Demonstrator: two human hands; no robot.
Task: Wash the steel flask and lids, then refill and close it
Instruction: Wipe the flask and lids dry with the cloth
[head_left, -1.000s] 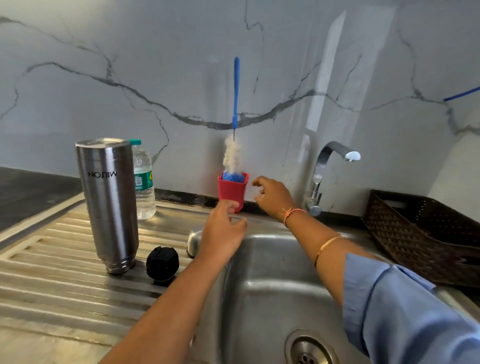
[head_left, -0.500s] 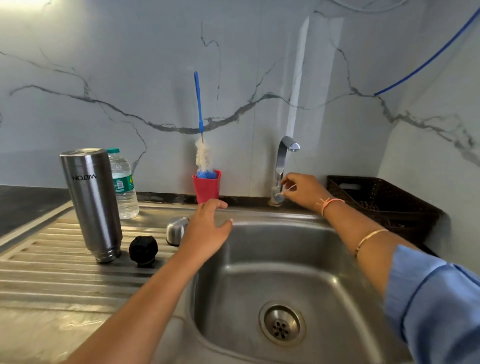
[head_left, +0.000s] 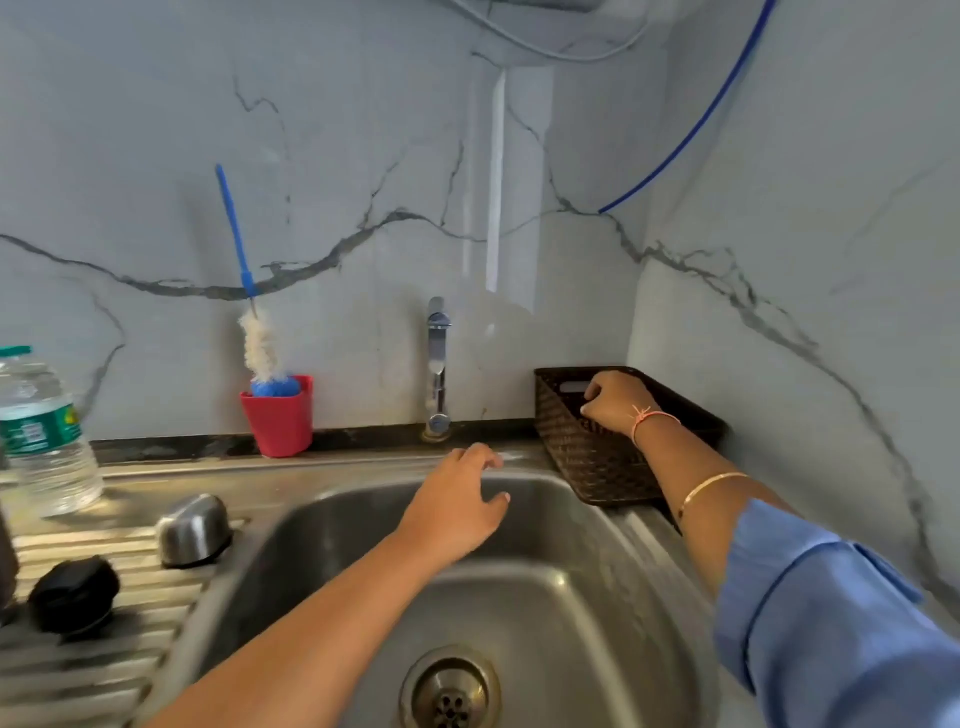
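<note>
The steel cup-lid (head_left: 193, 529) lies on its side on the ribbed drainboard, and the black inner lid (head_left: 72, 595) sits in front of it. Only a dark sliver of the steel flask (head_left: 6, 561) shows at the left edge. My left hand (head_left: 457, 512) hovers over the back of the sink basin (head_left: 571, 613), fingers relaxed and holding nothing. My right hand (head_left: 615, 402) reaches into the brown woven basket (head_left: 587, 467) at the back right. Its fingers curl downward, and what they touch is hidden.
The tap (head_left: 438, 364) stands behind the basin, with no water running. A red cup (head_left: 280, 421) holding a blue-handled bottle brush (head_left: 244, 291) sits to its left. A plastic water bottle (head_left: 41, 436) stands at the far left. The drain (head_left: 451, 691) is near the bottom.
My right hand left the tap handle and moved right into the basket. My left hand drifted right over the basin. The view swung right, pushing the flask almost out of frame.
</note>
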